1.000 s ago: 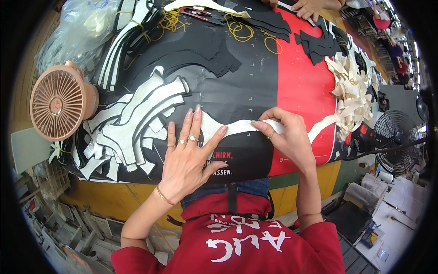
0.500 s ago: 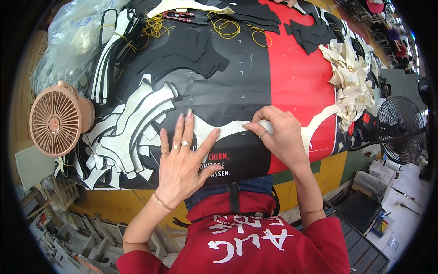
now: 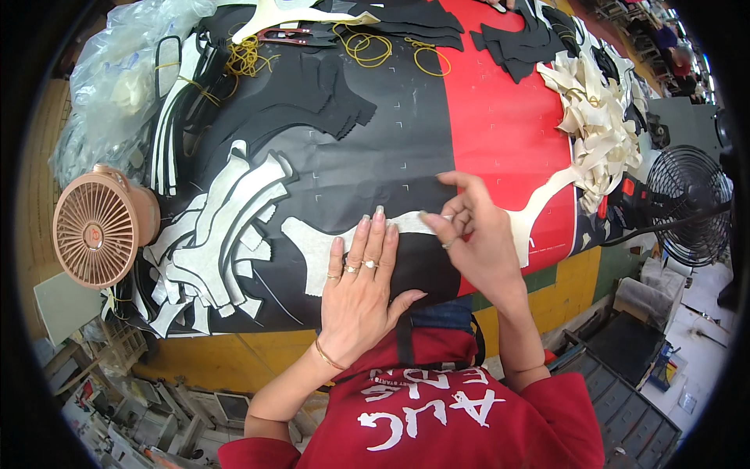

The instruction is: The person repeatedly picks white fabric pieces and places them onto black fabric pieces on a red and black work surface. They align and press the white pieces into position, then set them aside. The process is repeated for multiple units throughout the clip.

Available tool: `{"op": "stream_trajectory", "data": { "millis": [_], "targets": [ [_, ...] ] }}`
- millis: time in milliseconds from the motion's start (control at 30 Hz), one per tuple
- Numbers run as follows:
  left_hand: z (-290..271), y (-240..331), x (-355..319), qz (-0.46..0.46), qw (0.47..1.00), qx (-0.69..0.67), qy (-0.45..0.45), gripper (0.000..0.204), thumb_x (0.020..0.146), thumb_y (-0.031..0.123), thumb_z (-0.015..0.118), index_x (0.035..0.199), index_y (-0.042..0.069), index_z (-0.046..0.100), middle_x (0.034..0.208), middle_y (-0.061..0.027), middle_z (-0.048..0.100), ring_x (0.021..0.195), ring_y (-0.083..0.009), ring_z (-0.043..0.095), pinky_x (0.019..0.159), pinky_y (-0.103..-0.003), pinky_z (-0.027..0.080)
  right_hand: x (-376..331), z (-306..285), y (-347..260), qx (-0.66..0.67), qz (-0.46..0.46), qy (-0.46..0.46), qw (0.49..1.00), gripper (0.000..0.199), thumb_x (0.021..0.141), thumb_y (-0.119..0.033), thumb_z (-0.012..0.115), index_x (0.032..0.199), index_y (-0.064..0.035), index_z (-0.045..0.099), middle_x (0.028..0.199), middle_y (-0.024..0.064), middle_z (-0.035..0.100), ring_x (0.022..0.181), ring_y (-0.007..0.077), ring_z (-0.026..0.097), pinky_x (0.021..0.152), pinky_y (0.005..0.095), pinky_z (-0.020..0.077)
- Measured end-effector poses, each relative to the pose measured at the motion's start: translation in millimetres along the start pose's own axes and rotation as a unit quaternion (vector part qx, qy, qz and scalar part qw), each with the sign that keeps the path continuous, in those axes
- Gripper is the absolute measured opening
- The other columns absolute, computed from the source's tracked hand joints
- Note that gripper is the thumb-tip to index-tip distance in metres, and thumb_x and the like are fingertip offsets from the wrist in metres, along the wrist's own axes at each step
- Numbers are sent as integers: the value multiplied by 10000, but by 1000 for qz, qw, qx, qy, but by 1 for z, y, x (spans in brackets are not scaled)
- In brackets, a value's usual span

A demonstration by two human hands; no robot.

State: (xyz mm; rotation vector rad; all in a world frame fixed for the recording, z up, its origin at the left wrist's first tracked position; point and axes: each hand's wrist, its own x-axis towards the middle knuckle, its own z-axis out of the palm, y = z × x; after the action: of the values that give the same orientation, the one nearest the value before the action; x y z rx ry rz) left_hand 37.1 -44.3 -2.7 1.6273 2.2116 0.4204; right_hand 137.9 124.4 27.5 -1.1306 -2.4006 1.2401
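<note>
A curved white fabric piece [image 3: 316, 254] lies across the dark sheet in front of me. My left hand [image 3: 363, 285] rests flat on its middle, fingers stretched out and thumb spread to the right. Over the right end of the piece is my right hand [image 3: 478, 230]. Its forefinger points away from the thumb, the other fingers are bent, and nothing shows between them; part of the piece is hidden beneath. Further right, a cream cut piece [image 3: 533, 217] lies on the red area. Left of my left hand sits a heap of white, dark-backed pieces [image 3: 223, 234].
A pink fan [image 3: 98, 227] stands at the left edge, a black fan [image 3: 686, 203] at the right. Cream scraps [image 3: 598, 125] pile up at right. Black pieces [image 3: 312, 98], yellow bands [image 3: 363, 48] and red-handled snips [image 3: 285, 36] lie at the far side. Another person's hand [image 3: 500, 4] shows there.
My left hand has slid right onto the middle of the white piece, uncovering its left end. My right thumb and forefinger, pinched on the piece before, have parted.
</note>
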Motion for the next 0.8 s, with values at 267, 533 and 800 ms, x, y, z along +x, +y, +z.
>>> {"op": "stream_trajectory", "data": {
  "millis": [267, 533, 800],
  "targets": [
    [0, 1, 0, -8, 1000, -1, -5, 948, 903, 596, 591, 1569, -2, 282, 1644, -193, 251, 1535, -339, 209, 1236, -503, 91, -4, 4, 13, 58, 14, 51, 997, 414, 892, -21, 751, 1228, 24, 513, 724, 3, 583, 606, 31, 512, 546, 201, 413],
    [-2, 2, 1, -11, 1000, -13, -8, 949, 894, 573, 623, 1570, 2, 279, 1640, -209, 248, 1530, -358, 214, 1228, -519, 106, 1, 3, 6, 43, 41, 56, 997, 404, 871, -79, 775, 1161, 3, 507, 678, 57, 601, 513, 154, 554, 511, 300, 432],
    [2, 4, 0, -17, 1000, -2, 19, 903, 905, 544, 626, 1562, 10, 309, 1639, -187, 268, 1531, -318, 230, 1232, -506, 94, -6, 11, 21, -96, -23, 181, 979, 421, 820, -246, 824, 1079, -37, 566, 734, 47, 575, 702, 263, 601, 639, 398, 469]
  ]
}}
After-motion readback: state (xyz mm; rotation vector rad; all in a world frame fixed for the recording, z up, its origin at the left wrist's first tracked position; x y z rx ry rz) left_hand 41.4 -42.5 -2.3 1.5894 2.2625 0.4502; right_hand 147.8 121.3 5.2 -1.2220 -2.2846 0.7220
